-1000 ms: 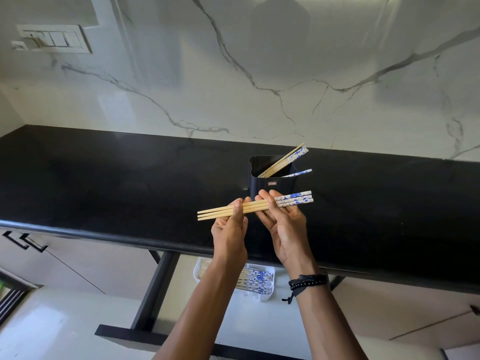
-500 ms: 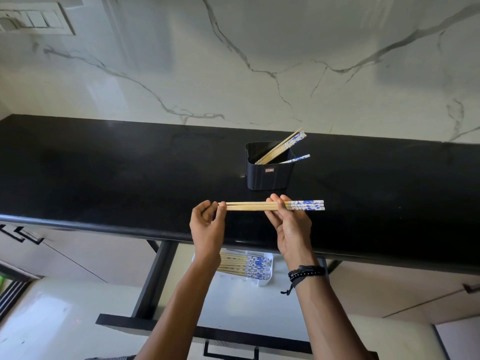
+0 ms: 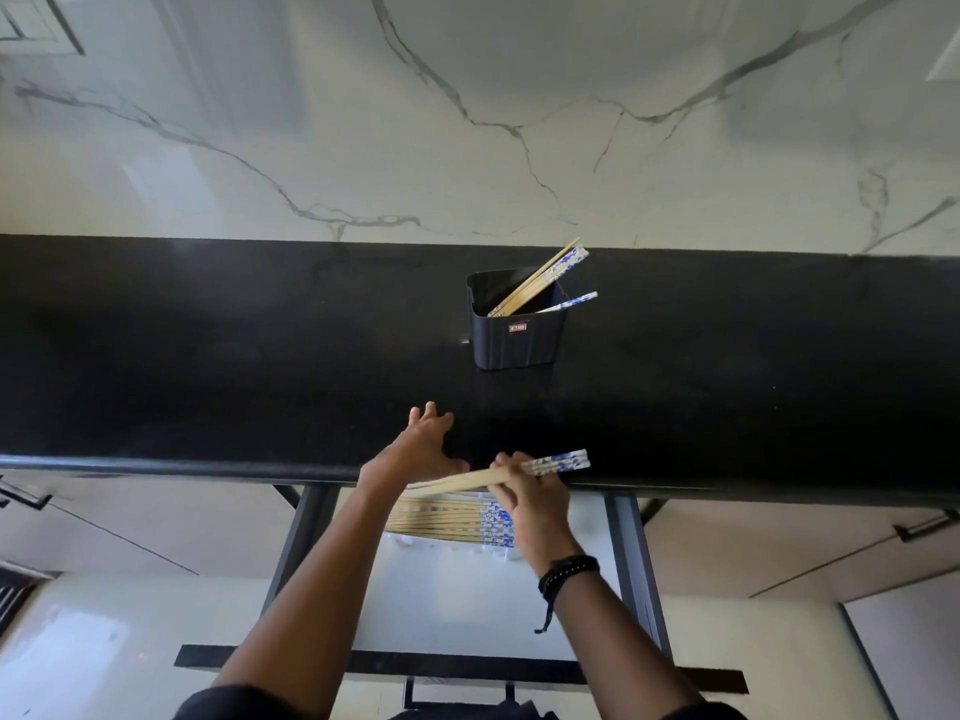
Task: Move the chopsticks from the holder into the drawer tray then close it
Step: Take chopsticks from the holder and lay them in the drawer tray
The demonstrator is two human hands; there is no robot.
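My right hand (image 3: 524,498) grips a bundle of wooden chopsticks (image 3: 558,464) with blue-and-white ends, held nearly level at the counter's front edge, just above the open drawer. My left hand (image 3: 418,449) is off the bundle, fingers spread, resting over the counter edge. A black holder (image 3: 514,332) stands on the black counter further back, with a few chopsticks (image 3: 545,278) leaning out to the right. Below, a white tray (image 3: 452,543) in the open drawer holds several chopsticks (image 3: 447,519) lying side by side.
The black counter (image 3: 208,356) runs across the view under a white marble wall. The open drawer's black front with its handle (image 3: 457,672) is near my body. Closed cabinet fronts with dark handles (image 3: 924,527) flank the drawer.
My left hand has let go of the bundle and opened over the counter edge. My right hand has lowered the chopsticks toward the drawer, tilting their plain ends down to the left.
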